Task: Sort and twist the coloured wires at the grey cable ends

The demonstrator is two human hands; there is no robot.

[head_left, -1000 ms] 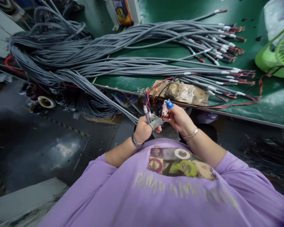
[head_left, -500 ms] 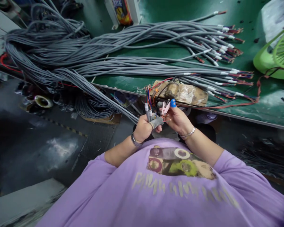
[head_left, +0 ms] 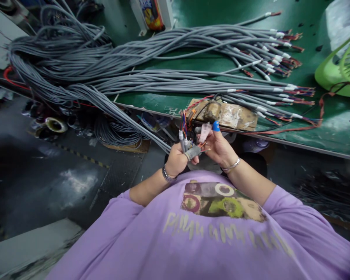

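My left hand (head_left: 177,158) is closed round a few grey cables (head_left: 181,142) near their stripped ends. White bands circle these cables, and red, blue and other coloured wires (head_left: 184,121) fan out above them. Grey wrapping covers my left thumb (head_left: 192,152), which presses near some thin orange wires (head_left: 202,145). Just to the right, my right hand (head_left: 219,149) has its fingers curled and a blue cover (head_left: 216,126) on the thumb tip. Between that thumb and the fingers is a small pale pink clip-like piece (head_left: 204,132), blurred; its exact kind is unclear.
Long bundles of grey cable (head_left: 151,48) lie across the green table (head_left: 198,105), bare wire ends to the right. A worn cardboard-like block (head_left: 236,116) sits at the front edge. A green fan-like object (head_left: 332,77) stands right; more cable coils (head_left: 116,136) lie below.
The pale pink piece in my right hand has turned and now shows a broader, blurred side. My right thumb has shifted slightly up and right. My left hand keeps its hold on the cables.
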